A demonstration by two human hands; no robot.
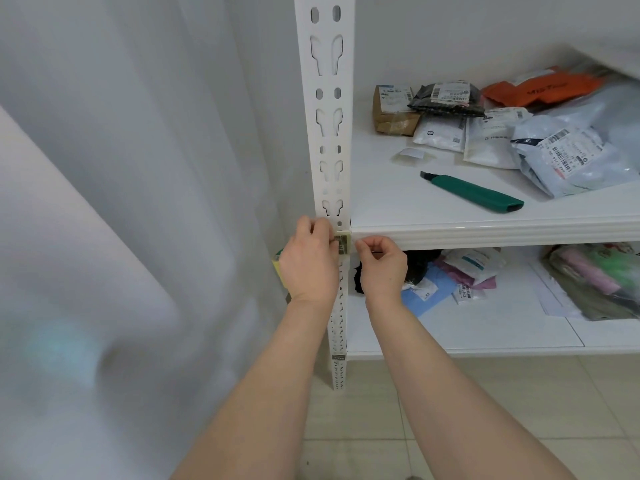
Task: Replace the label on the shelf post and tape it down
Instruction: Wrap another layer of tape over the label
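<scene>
Label on shelf post, pinned under left hand fingertips | right hand pinches tape end just beside it | thin, limp, sticky: hold edges only | roll behind left palm

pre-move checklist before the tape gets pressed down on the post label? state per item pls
1. Label on the shelf post at shelf-edge height: ok.
2. Left hand pinning the label's left side: ok.
3. Right hand pinched just right of the label, apparently on tape: cannot tell, no tape visible.
4. Label straight: cannot tell, half hidden by fingers.
5. Tape roll within reach, behind left hand: ok.
6. Green utility knife on the upper shelf, clear of both hands: ok.
</scene>
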